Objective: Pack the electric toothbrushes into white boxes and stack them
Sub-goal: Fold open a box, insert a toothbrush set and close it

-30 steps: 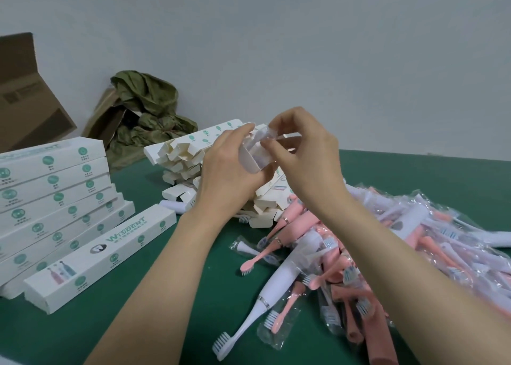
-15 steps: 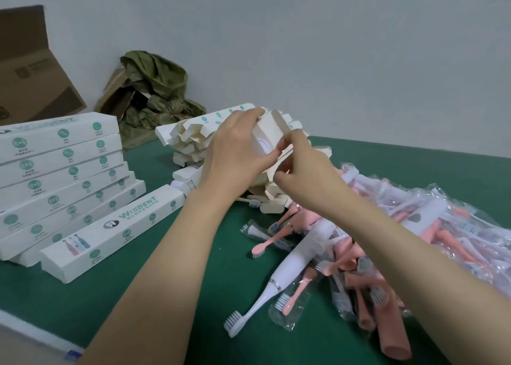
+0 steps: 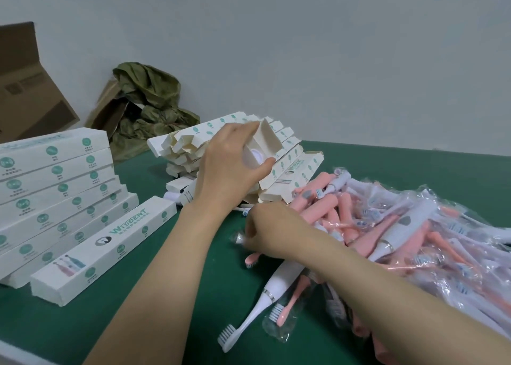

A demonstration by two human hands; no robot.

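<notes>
My left hand (image 3: 226,168) holds an open white box (image 3: 265,140) above the heap of empty boxes (image 3: 179,149). The round white end of a toothbrush (image 3: 255,154) shows inside its mouth. My right hand (image 3: 268,232) is down at the near edge of the toothbrush pile (image 3: 387,226), fingers closed on a clear packet (image 3: 237,237) with a pink brush head (image 3: 251,259). A loose white toothbrush (image 3: 265,295) lies in front of the pile. Closed printed boxes are stacked at the left (image 3: 55,185), with one more box (image 3: 105,251) lying beside the stack.
The green table (image 3: 138,323) ends at a pale front edge at the bottom left. A brown cardboard carton (image 3: 27,88) and a crumpled olive bag (image 3: 149,102) stand against the wall at the back left.
My right hand left the box and dropped to the pile, closing on a packet. My left hand keeps the box, now lower over the heap.
</notes>
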